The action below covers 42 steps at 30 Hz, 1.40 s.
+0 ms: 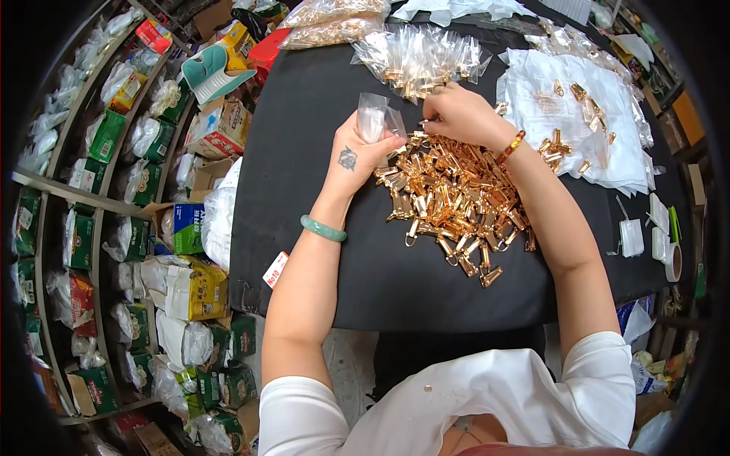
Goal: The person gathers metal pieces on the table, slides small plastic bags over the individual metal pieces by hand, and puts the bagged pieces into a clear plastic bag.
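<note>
My left hand [363,156] is closed round a small clear plastic bag [374,120], held upright above the black tabletop [304,99]. Just to its right, my right hand [456,114] has its fingers pressed together at the upper edge of a large heap of gold metal clasps [456,190]. What those fingertips hold is too small to make out. Beyond my right hand lies a pile of clear bags with gold pieces in them [418,57].
White plastic sheets [570,114] with scattered gold clasps lie at the right. Larger filled bags [334,30] are at the back. A tape roll [673,262] sits at the right edge. Shelves with boxes [106,137] stand left, a teal cap [213,74] among them.
</note>
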{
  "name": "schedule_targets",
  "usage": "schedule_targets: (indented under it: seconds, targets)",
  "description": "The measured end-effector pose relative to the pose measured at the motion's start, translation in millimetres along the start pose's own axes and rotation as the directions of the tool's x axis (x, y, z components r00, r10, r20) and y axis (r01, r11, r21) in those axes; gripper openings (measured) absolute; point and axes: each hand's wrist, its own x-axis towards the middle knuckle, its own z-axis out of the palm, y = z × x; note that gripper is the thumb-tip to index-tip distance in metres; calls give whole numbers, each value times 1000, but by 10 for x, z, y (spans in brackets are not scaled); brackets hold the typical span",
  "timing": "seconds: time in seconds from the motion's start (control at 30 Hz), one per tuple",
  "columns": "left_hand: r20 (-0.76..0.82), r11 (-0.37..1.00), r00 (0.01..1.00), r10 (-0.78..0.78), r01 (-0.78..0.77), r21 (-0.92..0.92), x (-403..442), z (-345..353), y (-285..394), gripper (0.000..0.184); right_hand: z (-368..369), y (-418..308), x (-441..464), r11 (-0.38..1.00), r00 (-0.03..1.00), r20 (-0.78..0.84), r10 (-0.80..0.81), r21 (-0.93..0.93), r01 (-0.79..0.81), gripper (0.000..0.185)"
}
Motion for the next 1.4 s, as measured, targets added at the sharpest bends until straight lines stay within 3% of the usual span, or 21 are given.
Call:
schedule_targets:
  seconds: [0.03,0.2,0.33,0.43,0.47,0.57,0.73,1.13,1.23,1.4]
  targets:
    - [1,1000,1000,-1,1,2,-2,-1,1,25,70,24,-10,989,1000,19,1,-151,2,15]
    - [-28,999,1000,1,0,49,-15,6,-17,24,175,85,10,978,997,-3,-72,-196,70,15]
    - [-41,997,999,7,-4,77,-15,4,-5,23,107,6,53,981,998,39,42,-191,-34,11]
    - [-40,996,999,21,-17,87,-29,14,16,23,-88,-17,78,943,995,-66,68,330,-43,12]
    - [-38,995,999,26,-22,99,-32,18,20,23,-138,-25,86,943,995,-66,69,330,-44,12]
    - [-32,992,999,35,-31,120,-39,32,25,23,-276,-53,113,685,979,-193,68,722,95,23]
    - [-30,981,997,65,-58,187,-42,45,24,24,-478,-198,58,646,987,-135,82,762,51,25]
    - [-23,977,997,78,-72,201,-34,35,-34,24,-372,-275,80,794,969,-245,8,592,143,19]
    - [-22,981,995,95,-90,174,-27,44,-41,25,-334,-341,70,693,997,-22,75,720,-36,18]
    - [-2,995,998,67,-67,81,-31,56,-12,27,-250,-356,75,646,998,40,38,762,-55,16]
